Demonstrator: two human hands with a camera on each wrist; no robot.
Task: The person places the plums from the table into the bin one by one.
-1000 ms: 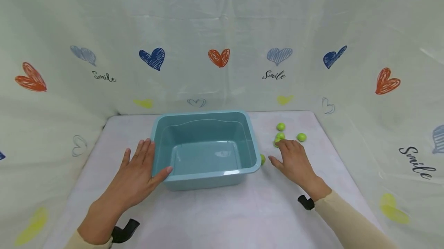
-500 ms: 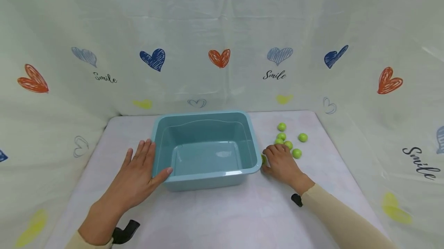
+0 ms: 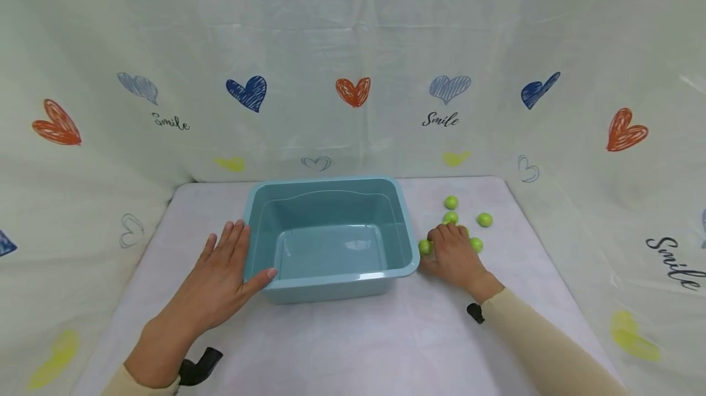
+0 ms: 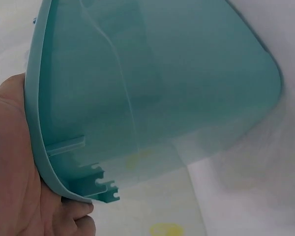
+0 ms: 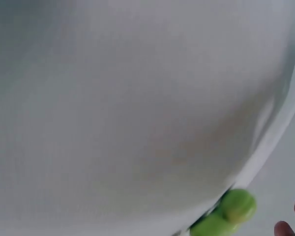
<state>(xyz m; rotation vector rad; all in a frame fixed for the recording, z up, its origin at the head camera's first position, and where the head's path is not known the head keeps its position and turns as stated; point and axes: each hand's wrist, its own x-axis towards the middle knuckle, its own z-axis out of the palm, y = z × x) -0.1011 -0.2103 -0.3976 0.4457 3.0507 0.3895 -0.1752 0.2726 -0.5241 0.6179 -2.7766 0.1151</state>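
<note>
A light blue plastic basin (image 3: 331,285) stands in the middle of the table. My left hand (image 3: 212,282) lies against its left side, fingers straight and thumb on the front rim; in the left wrist view the palm borders the basin's rim (image 4: 33,123). To the basin's right, my right hand (image 3: 455,258) reaches low among several small green balls, its fingers bent downward. One green ball (image 3: 425,247) lies beside its fingers, close to the basin. The right wrist view shows fingertips (image 5: 283,229) at the edge and green balls (image 5: 238,205) apart from them. The right palm's underside is hidden.
Behind the right hand lie more loose balls, including a far one (image 3: 451,202) and one farther right (image 3: 485,219). A white cloth (image 3: 331,347) covers the table. A curtain (image 3: 353,28) printed with hearts hangs behind and at both sides.
My right hand has come left and down toward the basin, then shifted slightly away. The ball by the basin's edge now shows more fully. My left hand and the basin stay put.
</note>
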